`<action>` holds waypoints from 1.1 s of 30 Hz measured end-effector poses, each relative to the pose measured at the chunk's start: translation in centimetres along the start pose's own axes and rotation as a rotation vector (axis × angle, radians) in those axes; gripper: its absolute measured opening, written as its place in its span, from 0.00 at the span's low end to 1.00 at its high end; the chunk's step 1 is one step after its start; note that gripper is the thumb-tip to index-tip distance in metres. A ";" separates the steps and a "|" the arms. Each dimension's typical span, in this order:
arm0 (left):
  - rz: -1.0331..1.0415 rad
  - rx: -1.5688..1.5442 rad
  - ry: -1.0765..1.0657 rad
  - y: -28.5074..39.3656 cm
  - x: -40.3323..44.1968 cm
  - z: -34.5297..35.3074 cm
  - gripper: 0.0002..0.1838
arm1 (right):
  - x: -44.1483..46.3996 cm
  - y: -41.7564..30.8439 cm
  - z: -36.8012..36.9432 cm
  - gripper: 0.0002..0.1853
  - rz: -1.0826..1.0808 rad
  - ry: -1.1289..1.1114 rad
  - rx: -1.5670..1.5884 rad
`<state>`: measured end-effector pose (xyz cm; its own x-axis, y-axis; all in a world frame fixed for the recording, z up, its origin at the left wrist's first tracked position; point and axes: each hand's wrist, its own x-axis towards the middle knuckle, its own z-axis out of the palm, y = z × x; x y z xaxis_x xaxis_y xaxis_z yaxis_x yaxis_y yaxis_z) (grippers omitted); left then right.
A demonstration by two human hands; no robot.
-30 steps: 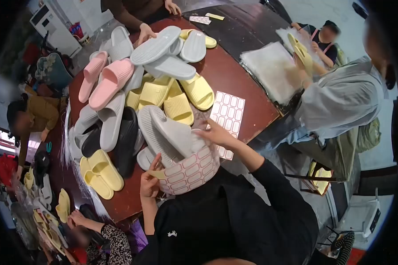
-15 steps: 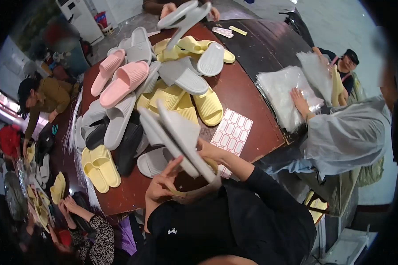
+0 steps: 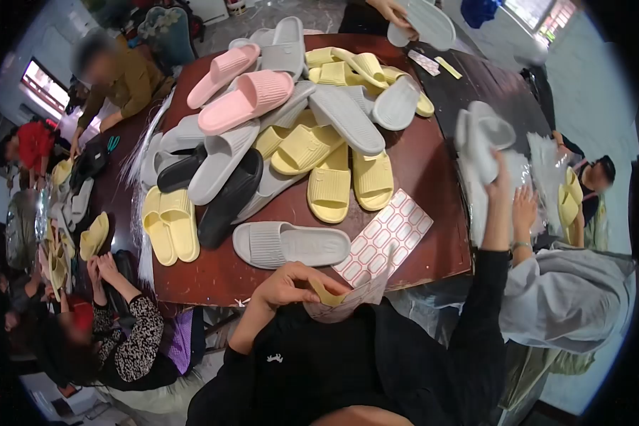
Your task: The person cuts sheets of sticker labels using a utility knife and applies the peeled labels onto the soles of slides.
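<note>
One head-worn camera looks from above the near edge of the worktop [image 3: 429,153], facing forward and steeply down over it. The view is close, taking in the wearer's chest [image 3: 323,362] on the worktop's near side and, through a wide, curved field, floor [image 3: 263,15] beyond its far edge.

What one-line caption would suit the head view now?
Left hand holds a curled label sheet; right hand holds gray slippers near clear bags, beside a slipper-strewn table.
</note>
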<state>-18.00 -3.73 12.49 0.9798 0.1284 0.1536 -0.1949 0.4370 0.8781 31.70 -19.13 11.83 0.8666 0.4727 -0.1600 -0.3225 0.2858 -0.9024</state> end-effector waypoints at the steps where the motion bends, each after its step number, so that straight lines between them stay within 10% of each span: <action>1: -0.030 -0.004 -0.023 -0.2 -0.6 -0.4 0.04 | 3.3 -0.8 -2.2 0.23 -0.045 0.097 0.062; 4: -0.082 -0.014 -0.058 -0.9 -2.6 -1.3 0.04 | 11.0 1.0 -5.3 0.24 -0.180 0.313 0.169; 7: -0.066 -0.101 0.062 -1.6 -4.4 -1.8 0.05 | 12.5 5.0 -1.2 0.22 -0.709 0.584 -0.769; 12: -0.117 -0.120 0.193 -1.5 -7.0 -2.8 0.08 | -2.9 13.9 25.8 0.25 -0.609 -0.500 -0.928; 18: -0.062 -0.127 0.327 1.1 -8.8 -3.6 0.09 | -6.6 18.9 45.6 0.22 -1.358 -0.409 -1.304; 22: 0.001 -0.195 0.347 0.6 -11.8 -5.6 0.09 | -3.6 21.4 51.7 0.22 -1.028 -0.511 -1.704; 26: 0.057 -0.275 0.404 0.1 -12.6 -7.5 0.10 | -3.9 22.3 57.8 0.24 -1.397 -0.904 -1.900; 33: 0.167 -0.279 0.542 -0.8 -14.6 -9.7 0.12 | -1.1 25.8 62.2 0.16 -1.140 -0.663 -2.381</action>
<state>-32.57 2.65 5.15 0.7872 0.6156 -0.0369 -0.4196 0.5785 0.6995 -1.23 39.60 13.62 0.0963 0.9952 0.0185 0.8205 -0.0899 0.5645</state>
